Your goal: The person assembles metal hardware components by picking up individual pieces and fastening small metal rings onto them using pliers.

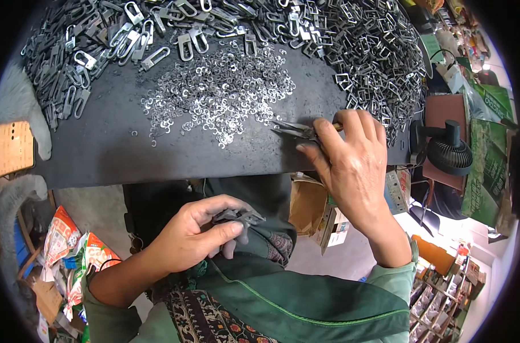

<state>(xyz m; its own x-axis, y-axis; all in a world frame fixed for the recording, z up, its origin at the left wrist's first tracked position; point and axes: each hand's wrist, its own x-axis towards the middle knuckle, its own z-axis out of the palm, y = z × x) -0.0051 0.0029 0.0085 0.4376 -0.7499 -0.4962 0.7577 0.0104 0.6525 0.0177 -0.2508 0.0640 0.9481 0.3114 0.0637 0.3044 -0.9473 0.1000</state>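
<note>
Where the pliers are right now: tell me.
In the head view, right of centre: the pliers are in the right hand, their tips beside the pile of small metal rings.

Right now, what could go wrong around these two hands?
The pliers in the right hand point toward the small metal rings and might scatter some. The left hand holds dark pieces past the near edge of the table, so one could slip and drop.

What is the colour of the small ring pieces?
The ring pieces are silvery grey; see the head view.
</note>
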